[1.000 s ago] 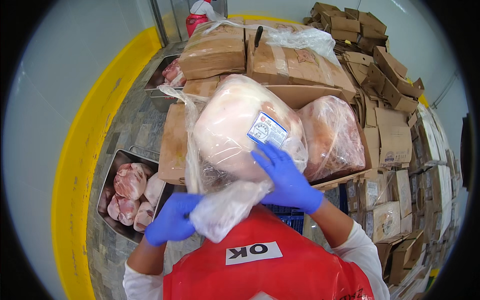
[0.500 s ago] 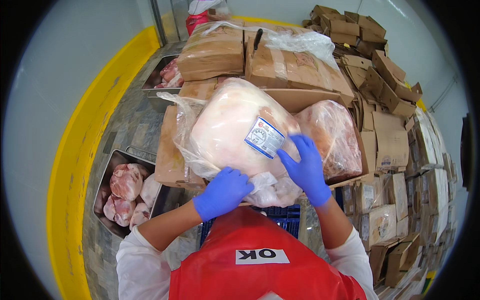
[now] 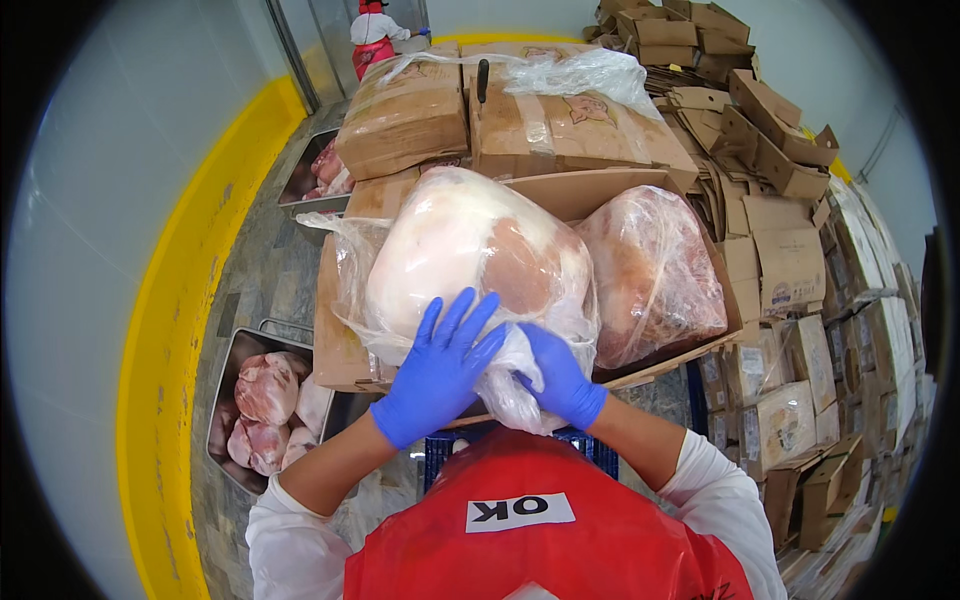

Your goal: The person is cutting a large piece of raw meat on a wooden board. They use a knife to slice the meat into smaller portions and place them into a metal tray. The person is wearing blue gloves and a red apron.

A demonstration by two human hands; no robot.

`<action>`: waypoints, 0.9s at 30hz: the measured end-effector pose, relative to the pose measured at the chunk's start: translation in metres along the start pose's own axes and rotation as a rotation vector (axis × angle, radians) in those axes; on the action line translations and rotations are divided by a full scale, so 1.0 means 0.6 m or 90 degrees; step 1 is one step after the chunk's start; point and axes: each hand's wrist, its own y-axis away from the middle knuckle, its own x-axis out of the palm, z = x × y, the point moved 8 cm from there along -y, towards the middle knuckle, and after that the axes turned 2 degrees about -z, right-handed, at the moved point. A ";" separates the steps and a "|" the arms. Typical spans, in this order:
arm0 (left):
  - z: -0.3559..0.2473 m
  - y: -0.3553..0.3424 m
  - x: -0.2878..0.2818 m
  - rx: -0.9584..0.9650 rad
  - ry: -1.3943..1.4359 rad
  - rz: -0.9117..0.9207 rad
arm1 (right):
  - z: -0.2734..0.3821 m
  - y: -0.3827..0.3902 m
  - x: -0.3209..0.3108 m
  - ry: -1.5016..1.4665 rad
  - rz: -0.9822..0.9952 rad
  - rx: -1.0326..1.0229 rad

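A large piece of pale, fatty meat in clear plastic wrap lies at the near left of an open cardboard box. My left hand rests on its near side, fingers spread and stretched out. Beside it my right hand is closed on the gathered end of the plastic bag at the box's near edge; its fingertips are partly hidden by the bunched film. A second wrapped piece of meat, redder, sits to the right in the same box.
Closed cartons stand behind, with a black-handled tool on them. Metal bins of meat are at left. Flattened cardboard and stacked boxes fill the right. A person in a red apron stands at the far end.
The blue-and-white label no longer shows on the meat. My right hand has come down and left onto the bunched plastic. My left hand has opened flat against the meat.
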 end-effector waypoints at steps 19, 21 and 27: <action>0.047 -0.092 -0.044 -0.362 0.442 -0.106 | 0.094 -0.099 -0.103 -0.216 -0.054 0.058; 0.057 -0.213 -0.150 -0.170 0.316 -0.286 | 0.130 -0.198 -0.195 -0.194 -0.195 -0.048; 0.156 -0.436 -0.301 -0.152 0.309 -0.339 | 0.143 -0.433 -0.361 -0.185 -0.264 -0.056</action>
